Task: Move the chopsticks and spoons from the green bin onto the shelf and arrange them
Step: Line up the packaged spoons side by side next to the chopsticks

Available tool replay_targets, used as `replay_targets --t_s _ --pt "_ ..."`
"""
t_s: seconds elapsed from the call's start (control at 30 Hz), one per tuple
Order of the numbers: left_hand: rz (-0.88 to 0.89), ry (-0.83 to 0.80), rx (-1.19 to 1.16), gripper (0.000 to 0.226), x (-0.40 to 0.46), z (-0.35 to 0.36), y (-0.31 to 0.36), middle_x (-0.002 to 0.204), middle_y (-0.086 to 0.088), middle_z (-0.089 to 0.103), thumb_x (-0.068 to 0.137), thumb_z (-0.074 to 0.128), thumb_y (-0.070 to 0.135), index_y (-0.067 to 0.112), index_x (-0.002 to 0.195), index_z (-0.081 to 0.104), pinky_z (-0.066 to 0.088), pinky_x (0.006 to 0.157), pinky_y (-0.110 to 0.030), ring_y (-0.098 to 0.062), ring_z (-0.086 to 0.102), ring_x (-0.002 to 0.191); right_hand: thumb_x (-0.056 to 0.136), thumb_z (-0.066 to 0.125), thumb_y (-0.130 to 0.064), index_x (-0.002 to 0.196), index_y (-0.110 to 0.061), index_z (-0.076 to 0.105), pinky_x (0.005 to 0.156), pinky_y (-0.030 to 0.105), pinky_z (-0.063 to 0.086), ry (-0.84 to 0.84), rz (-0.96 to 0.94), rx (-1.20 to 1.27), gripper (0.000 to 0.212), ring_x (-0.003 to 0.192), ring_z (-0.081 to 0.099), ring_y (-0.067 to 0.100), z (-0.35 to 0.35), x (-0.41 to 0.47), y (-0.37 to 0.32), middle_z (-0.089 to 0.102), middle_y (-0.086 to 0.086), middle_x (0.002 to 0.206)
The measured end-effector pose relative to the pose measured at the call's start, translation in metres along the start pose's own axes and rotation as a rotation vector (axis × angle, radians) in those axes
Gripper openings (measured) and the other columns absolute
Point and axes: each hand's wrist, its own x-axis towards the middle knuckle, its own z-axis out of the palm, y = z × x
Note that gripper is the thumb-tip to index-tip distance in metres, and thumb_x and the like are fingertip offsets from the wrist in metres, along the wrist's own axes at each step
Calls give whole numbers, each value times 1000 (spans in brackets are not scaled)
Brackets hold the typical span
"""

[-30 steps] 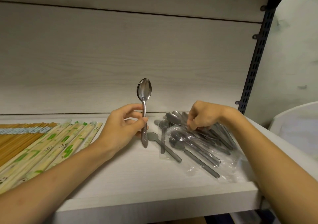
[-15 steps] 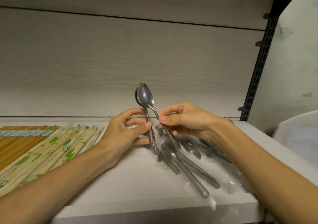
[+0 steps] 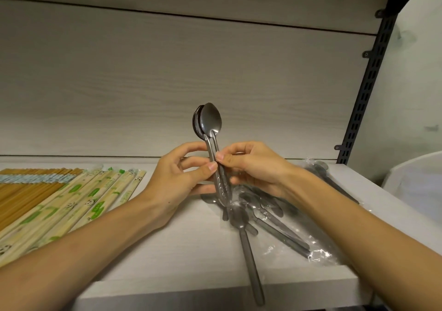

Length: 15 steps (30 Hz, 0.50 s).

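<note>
Spoons [image 3: 207, 124] stand upright above the middle of the shelf [image 3: 181, 258], 2 of them stacked bowl against bowl with their patterned handles pointing down, in the head view, the only view given. The left hand [image 3: 177, 186] grasps these handles, thumb pressed across the front and the other fingers curled behind. The right hand [image 3: 253, 167] pinches the same handles from the other side, its thumb tip and forefinger tip meeting the metal just beside the left thumb. Both bowls rise clear above the 2 hands, in front of the pale wood-grain back panel [image 3: 167, 76]. Below and to the right of the hands, more loose spoons [image 3: 260, 217] lie in a jumble on clear plastic wrap [image 3: 299, 246] toward the right end of the shelf; 1 long spoon [image 3: 248, 248] among them lies with its handle sticking out past the front edge. At the left end of the shelf, wrapped chopsticks [image 3: 79, 203] with green print and small panda faces lie side by side, slanting toward the front-left corner. Further left, touching them, a banded bundle of bare brown chopsticks [image 3: 26, 186] runs off the left side. A black slotted upright [image 3: 366, 90] rises past the shelf's right rear corner, and a white container [image 3: 416, 181] sits beyond the right end.
</note>
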Motion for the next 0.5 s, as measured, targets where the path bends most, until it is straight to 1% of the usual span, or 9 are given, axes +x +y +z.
replay_targets --t_s 0.1,0.17,0.23,0.27,0.37,0.5 --pt "6 20 21 33 0 1 -1 90 -17 73 82 67 0 12 113 62 60 67 -37 -31 73 82 85 69 -12 87 -6 65 44 20 41 -26 -2 -4 7 53 55 12 1 1 2 65 8 69" --pt "7 36 32 34 1 1 -1 89 -17 73 82 68 2 12 114 61 60 70 -39 -31 72 80 87 66 -7 83 -6 63 42 19 39 -36 -23 55 5 50 52 11 2 1 1 63 7 63" --pt "7 43 31 34 1 1 -1 89 -18 72 82 68 2 12 114 62 60 72 -41 -31 71 78 89 62 -4 81 -6 61 42 18 38 -53 -37 106 8 48 52 9 2 1 0 62 4 57" --pt "5 41 26 34 1 1 -1 90 -19 72 82 68 3 12 114 62 60 72 -41 -32 71 79 89 62 -5 81 -7 62 43 18 39 -61 -38 104 8 49 53 10 2 1 0 63 3 57" --pt "-18 24 -1 36 1 1 -1 96 -20 72 82 68 4 13 116 61 60 73 -42 -37 71 87 86 67 -9 83 -8 64 47 20 44 -52 -30 39 5 56 55 13 1 2 2 64 8 67" --pt "-44 3 -51 40 0 1 -1 96 -21 71 76 69 6 13 115 61 60 74 -44 -38 70 89 85 71 -16 88 -9 57 45 21 45 14 -26 -16 16 55 51 14 3 5 7 58 9 66"
